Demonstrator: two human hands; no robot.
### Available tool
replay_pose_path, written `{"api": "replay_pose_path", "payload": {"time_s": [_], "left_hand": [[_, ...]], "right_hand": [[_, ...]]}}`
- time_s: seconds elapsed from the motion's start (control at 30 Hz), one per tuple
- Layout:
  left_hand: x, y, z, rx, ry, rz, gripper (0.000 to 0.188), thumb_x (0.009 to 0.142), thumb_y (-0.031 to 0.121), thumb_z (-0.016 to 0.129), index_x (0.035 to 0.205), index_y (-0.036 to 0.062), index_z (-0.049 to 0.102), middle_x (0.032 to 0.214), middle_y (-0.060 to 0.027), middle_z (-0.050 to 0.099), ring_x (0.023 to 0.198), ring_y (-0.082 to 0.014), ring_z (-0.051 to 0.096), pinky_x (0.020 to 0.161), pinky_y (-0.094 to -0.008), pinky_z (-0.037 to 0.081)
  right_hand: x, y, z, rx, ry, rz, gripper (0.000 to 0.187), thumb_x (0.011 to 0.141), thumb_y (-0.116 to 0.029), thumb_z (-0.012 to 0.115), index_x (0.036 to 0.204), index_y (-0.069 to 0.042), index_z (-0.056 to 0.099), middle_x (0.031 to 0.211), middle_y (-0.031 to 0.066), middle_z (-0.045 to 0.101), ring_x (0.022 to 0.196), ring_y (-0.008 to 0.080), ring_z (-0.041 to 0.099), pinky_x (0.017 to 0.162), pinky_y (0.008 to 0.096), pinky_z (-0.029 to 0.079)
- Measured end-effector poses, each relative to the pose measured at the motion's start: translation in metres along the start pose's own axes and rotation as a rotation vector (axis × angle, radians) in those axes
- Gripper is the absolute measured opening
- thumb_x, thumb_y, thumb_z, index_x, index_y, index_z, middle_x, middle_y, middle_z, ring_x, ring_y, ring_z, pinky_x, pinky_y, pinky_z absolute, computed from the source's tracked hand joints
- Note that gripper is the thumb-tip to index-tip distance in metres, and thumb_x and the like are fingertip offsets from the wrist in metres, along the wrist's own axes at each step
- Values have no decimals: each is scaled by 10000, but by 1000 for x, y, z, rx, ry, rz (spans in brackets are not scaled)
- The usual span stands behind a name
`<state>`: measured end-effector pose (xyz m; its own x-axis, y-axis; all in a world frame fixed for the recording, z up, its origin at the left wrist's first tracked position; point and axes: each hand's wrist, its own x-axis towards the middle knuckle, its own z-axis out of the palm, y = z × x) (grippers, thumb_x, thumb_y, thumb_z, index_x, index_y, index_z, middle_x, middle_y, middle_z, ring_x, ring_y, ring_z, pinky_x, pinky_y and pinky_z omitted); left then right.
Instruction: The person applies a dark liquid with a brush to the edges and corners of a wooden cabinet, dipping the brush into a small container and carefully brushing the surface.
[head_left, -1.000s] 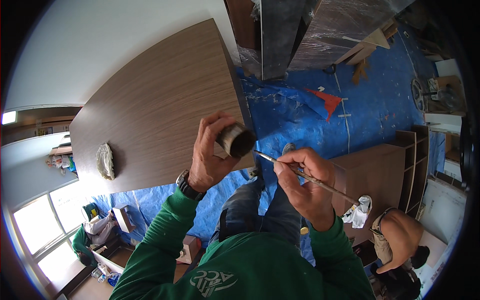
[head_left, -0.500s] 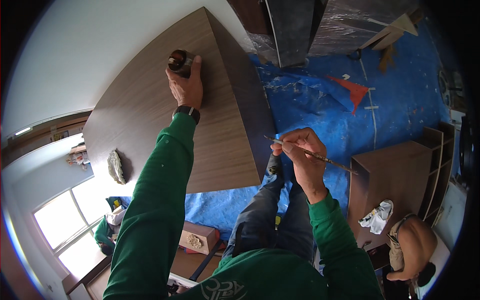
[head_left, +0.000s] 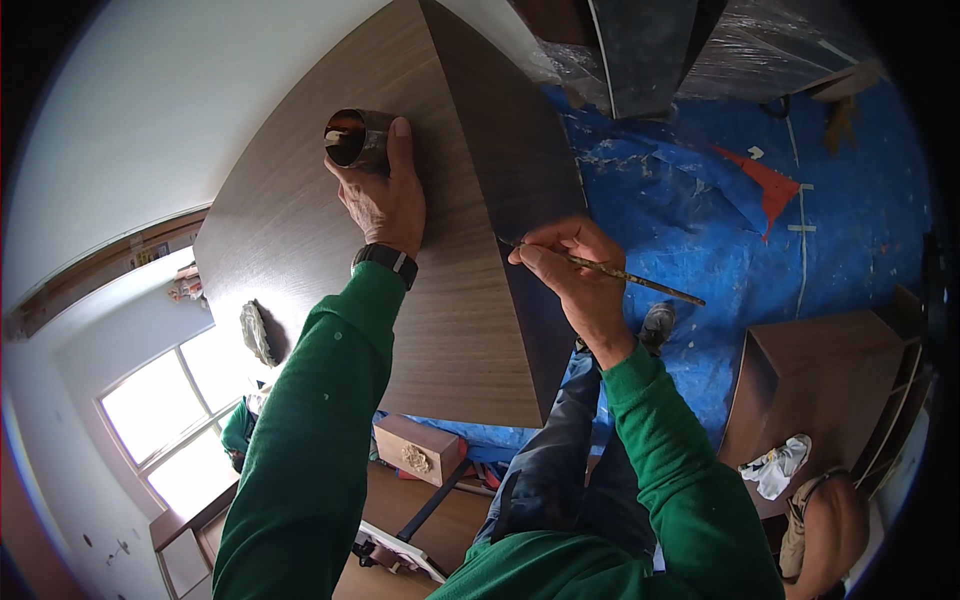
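- While your right hand [head_left: 578,275] pinched the thin brush [head_left: 650,286] between thumb and curled fingers, its tip lay right by the long edge of the wood-grained cabinet [head_left: 300,240], where the broad face met the dark side face (whether bristle touched wood, you could not tell from above).
- Your brush's long axis ran crosswise to that edge: tip toward the broad face, handle trailing out past your hand, over the blue sheet [head_left: 680,200] as you saw it.
- Your left hand [head_left: 385,205] was wrapped round the dark cup [head_left: 375,132], which was over the broad face, with its mouth turned to your upper left; you could not make out whether its base rested on the wood.
- From the brush tip, the cup lay leftward and farther from you, set in from the long edge and well away from the cabinet's near corner by your legs.
- Of your two hands, the right was the nearer to the long edge; the left was well inside it.
- Near the cabinet's left border, well apart from both hands, sat a crumpled pale wad [head_left: 257,335].
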<state>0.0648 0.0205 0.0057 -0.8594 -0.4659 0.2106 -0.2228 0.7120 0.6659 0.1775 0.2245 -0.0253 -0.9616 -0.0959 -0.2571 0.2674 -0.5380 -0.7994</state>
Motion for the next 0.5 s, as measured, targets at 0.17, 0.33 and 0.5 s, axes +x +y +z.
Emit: {"api": "replay_pose_path", "payload": {"time_s": [0.17,0.33,0.5], "left_hand": [[1,-3,1,2,-18,16,786,884,589,718,1348,29,418,1201,-214,623,1230,-394,530,1071,-542,382],[0,-5,0,20,-13,22,757,900,560,715,1351,28,419,1194,-215,621,1219,-389,544,1070,-535,389],[-1,1,0,7,-17,14,756,899,550,722,1358,32,417,1187,-210,623,1197,-376,579,1063,-529,403]], "right_hand": [[13,13,2,65,-7,-69,96,890,-25,747,955,-6,678,959,130,740,894,176,730,820,317,617],[14,15,2,142,-21,-32,64,898,-22,728,926,-7,673,1013,153,726,902,192,731,824,338,626],[14,17,0,102,-24,-27,69,898,-19,728,928,-1,670,1041,159,708,908,191,730,816,328,627]]}}
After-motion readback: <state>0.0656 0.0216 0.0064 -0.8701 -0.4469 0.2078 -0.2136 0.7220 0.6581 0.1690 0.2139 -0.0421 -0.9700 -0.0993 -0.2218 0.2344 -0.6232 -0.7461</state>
